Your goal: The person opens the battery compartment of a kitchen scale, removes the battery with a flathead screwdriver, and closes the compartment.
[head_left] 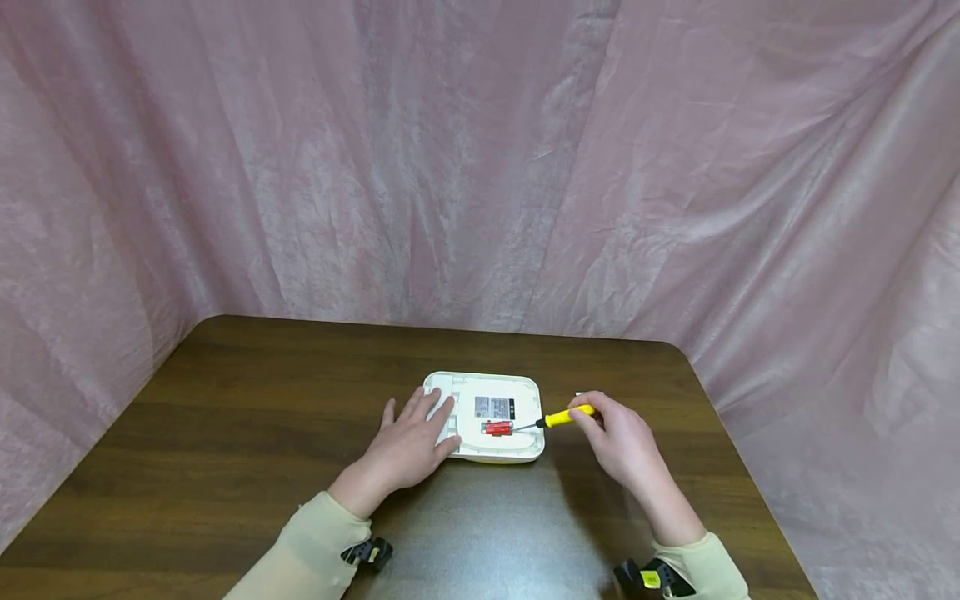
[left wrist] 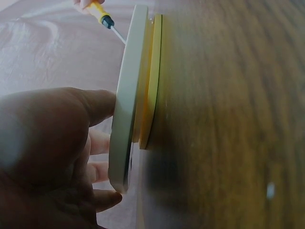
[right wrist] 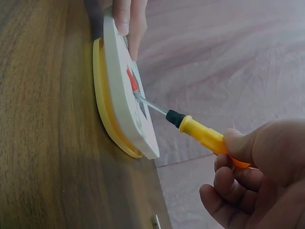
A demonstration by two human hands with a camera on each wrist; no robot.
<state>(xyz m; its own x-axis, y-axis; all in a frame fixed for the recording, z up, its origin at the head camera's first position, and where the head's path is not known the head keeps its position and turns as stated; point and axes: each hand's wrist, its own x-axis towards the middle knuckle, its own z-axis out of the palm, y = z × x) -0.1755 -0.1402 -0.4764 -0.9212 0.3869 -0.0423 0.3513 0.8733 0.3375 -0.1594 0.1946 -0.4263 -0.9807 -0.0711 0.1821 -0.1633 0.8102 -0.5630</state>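
Observation:
A flat white device with rounded corners (head_left: 517, 387) lies underside up on the table, a yellow layer (left wrist: 153, 86) beneath it. A printed label (head_left: 494, 407) and a red battery (head_left: 497, 427) in a small recess show on its upward face. My left hand (head_left: 408, 446) rests on the left end, fingers spread. My right hand (head_left: 621, 437) holds a screwdriver (head_left: 558, 417) by its yellow handle, thumb and fingers pinching the rear of it. In the right wrist view, the metal shaft (right wrist: 153, 106) slopes down to the red battery's end; exact contact is unclear.
The brown wooden table (head_left: 262, 400) has rounded far corners. Pink curtains (head_left: 450, 167) hang behind and on both sides. A small white piece (right wrist: 156, 222) lies on the table by my right hand, mostly hidden in the head view.

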